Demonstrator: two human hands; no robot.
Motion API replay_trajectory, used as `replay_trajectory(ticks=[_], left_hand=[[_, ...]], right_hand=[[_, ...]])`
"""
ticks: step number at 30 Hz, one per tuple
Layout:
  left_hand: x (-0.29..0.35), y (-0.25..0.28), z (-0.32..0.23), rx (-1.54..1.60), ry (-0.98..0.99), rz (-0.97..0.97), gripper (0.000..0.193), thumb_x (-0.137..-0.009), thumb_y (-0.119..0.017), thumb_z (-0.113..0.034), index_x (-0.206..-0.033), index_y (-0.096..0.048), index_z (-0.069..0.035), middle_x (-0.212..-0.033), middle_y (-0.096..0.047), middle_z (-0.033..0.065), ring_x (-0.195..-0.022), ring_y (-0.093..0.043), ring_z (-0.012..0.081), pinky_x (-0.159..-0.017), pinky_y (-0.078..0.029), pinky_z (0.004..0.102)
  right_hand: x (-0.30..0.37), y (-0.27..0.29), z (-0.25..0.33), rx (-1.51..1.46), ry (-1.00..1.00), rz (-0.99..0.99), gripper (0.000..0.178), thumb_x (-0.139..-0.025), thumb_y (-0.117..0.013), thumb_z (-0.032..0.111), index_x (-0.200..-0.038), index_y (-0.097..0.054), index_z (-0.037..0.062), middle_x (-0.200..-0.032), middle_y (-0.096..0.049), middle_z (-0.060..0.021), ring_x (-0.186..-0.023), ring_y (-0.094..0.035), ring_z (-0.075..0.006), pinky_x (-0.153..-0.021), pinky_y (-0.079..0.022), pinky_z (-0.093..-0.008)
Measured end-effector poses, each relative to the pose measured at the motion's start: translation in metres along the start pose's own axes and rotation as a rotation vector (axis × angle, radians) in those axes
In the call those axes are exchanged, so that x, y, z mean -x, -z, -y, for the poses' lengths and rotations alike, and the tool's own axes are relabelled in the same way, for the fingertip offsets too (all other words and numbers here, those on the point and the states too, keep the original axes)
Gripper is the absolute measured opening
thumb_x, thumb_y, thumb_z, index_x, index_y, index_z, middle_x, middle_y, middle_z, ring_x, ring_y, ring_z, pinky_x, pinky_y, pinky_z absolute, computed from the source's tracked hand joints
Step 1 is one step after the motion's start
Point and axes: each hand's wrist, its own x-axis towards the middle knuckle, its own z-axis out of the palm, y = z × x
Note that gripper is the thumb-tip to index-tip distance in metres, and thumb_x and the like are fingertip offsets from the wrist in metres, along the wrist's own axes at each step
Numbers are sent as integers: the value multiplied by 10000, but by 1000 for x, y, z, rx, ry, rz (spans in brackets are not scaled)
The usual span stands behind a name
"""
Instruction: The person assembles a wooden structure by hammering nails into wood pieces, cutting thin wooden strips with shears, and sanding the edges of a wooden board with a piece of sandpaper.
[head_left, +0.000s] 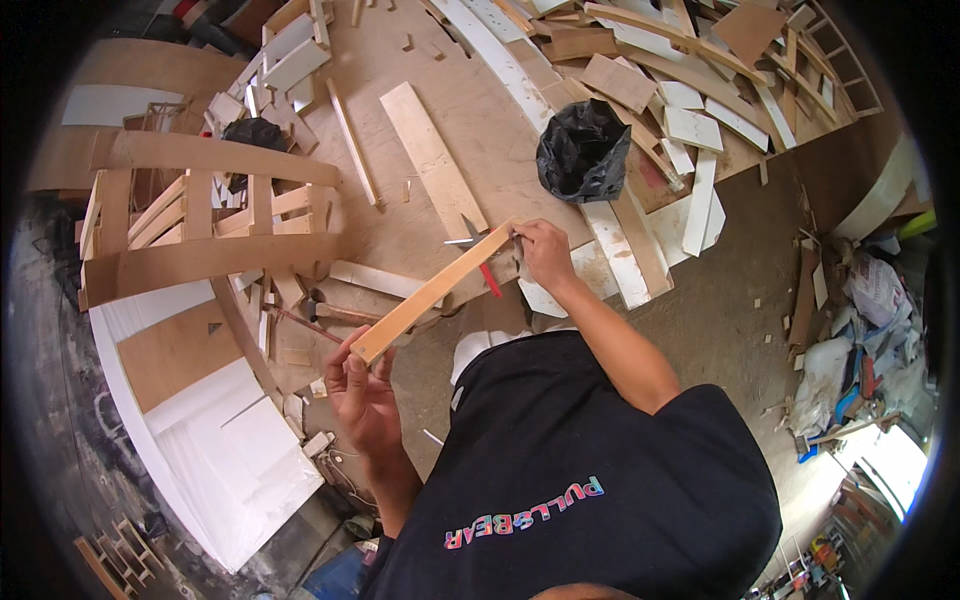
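Observation:
A narrow wooden strip (pixel 432 292) is held slantwise in front of me, between both hands. My left hand (pixel 362 390) grips its near left end, with the fingers closed around it. At the strip's far right end, my right hand (pixel 545 252) pinches the wood between thumb and fingers. Just beyond the strip lies a tool with a red handle (pixel 490 280) and a dark blade, partly covered by the strip. A hammer (pixel 340 312) rests on the worktable (pixel 370 50) near my left hand. A wide plank (pixel 432 155) lies flat on the table.
A wooden lattice frame (pixel 200 258) stands at the left, above white panels (pixel 235 460). A black plastic bag (pixel 584 150) sits open on the table, right of centre. Piled wood offcuts (pixel 690 125) cover the far right. Plastic bags and clutter (pixel 880 290) line the right side of the floor.

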Motion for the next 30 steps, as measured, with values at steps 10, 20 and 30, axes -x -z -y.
replay_trajectory(ticks=[10,20,30], left_hand=[[-2,-27,1,-138,-86,-3,271,-1095,-550,-121,-1337,-617,-17,-1357,-639,199,-1243,-653,269,-1028,-599,418],[-9,-50,-1,-490,-222,-91,278,-1052,-633,-61,-1308,-687,33,-1265,-658,120,-1137,-663,192,-1019,-525,303],[-28,-49,-15,-373,-94,-72,251,-1053,-648,-95,-1260,-691,41,-1227,-724,145,-1111,-684,186,-926,-589,315]], right_hand=[[-1,-2,-8,103,-48,-35,261,-919,-591,64,-1073,-797,20,-1021,-733,-190,-990,-705,-372,-904,-548,-454],[33,61,189,-201,205,137,252,-878,-701,30,-1119,-766,-2,-1104,-725,-168,-1006,-716,-341,-891,-563,-403],[15,60,232,-123,514,186,348,-866,-775,20,-1207,-741,76,-1091,-710,-104,-940,-735,-299,-798,-608,-378]])
